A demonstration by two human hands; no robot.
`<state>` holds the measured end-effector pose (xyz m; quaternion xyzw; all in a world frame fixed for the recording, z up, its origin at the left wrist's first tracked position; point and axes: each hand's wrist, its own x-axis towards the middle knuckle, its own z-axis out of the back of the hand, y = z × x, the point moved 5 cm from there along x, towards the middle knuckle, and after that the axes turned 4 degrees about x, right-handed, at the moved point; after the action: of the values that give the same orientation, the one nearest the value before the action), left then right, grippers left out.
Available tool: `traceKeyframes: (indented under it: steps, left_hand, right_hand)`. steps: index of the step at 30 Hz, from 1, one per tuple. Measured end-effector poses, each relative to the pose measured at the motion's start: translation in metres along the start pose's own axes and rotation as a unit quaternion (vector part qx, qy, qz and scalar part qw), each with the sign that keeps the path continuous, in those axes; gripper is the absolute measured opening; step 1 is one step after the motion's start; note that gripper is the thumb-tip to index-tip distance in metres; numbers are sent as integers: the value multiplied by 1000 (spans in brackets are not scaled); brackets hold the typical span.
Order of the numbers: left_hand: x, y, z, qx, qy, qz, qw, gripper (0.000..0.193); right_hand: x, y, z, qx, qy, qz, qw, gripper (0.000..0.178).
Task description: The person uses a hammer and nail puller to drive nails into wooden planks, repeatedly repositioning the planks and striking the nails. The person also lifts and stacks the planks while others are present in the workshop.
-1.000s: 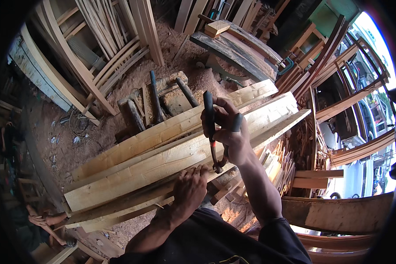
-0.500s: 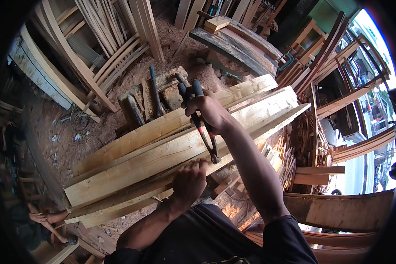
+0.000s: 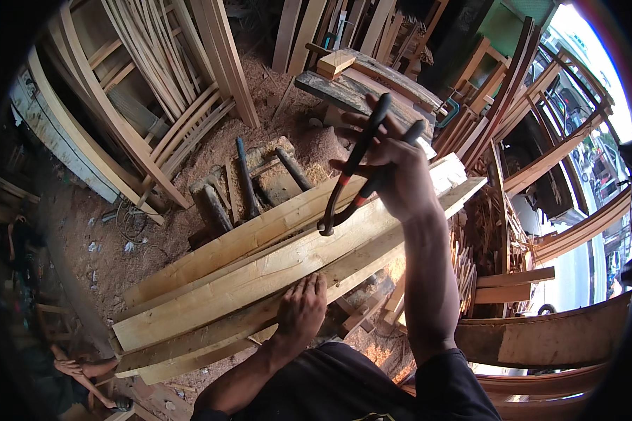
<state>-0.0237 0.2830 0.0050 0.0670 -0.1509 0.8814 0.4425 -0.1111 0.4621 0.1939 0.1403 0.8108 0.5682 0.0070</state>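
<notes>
A pair of pincers (image 3: 336, 202) with long black, red-banded handles is in my right hand (image 3: 400, 172), its curved jaws over the middle wooden board (image 3: 225, 295). Some of that hand's fingers are spread away from the handles while it still has hold of the tool. My left hand (image 3: 303, 303) lies with fingers extended on the near wooden board (image 3: 256, 319), pressing its top edge. Another pale wooden board (image 3: 218, 249) lies beyond, alongside the middle one. Blurred fingers hide part of the pincers' handles.
Behind the boards, a dark metal bar (image 3: 246, 179) stands among wooden blocks. A workbench (image 3: 372, 91) bears a small wood block (image 3: 336, 63). Long strips and curved frames (image 3: 130, 133) lean at left. Another person's hands (image 3: 70, 366) show at lower left. Sawdust (image 3: 147, 217) covers the floor.
My right hand has lifted the pincers from the near board beside my left hand, up and away over the middle board. Its fingers have loosened and spread. The left hand stays on the near board.
</notes>
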Motion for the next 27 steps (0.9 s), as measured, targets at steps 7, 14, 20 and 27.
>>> traceKeyframes:
  steps: [7, 14, 20, 27]
  left_hand:
    - [7, 11, -1, -52, 17, 13, 998, 34]
    - [6, 11, -2, -16, 48, -4, 999, 34]
    - [6, 13, -4, -37, 58, 11, 998, 27]
    - [5, 13, -1, -44, 22, 12, 999, 23]
  right_hand:
    - [-74, 40, 21, -78, -68, 184, 977, 107]
    - [-112, 1, 21, -42, -68, 185, 980, 97]
    - [-116, -25, -1, -78, 3, 157, 985, 98]
    - [-119, -36, -20, -138, 43, 131, 981, 105]
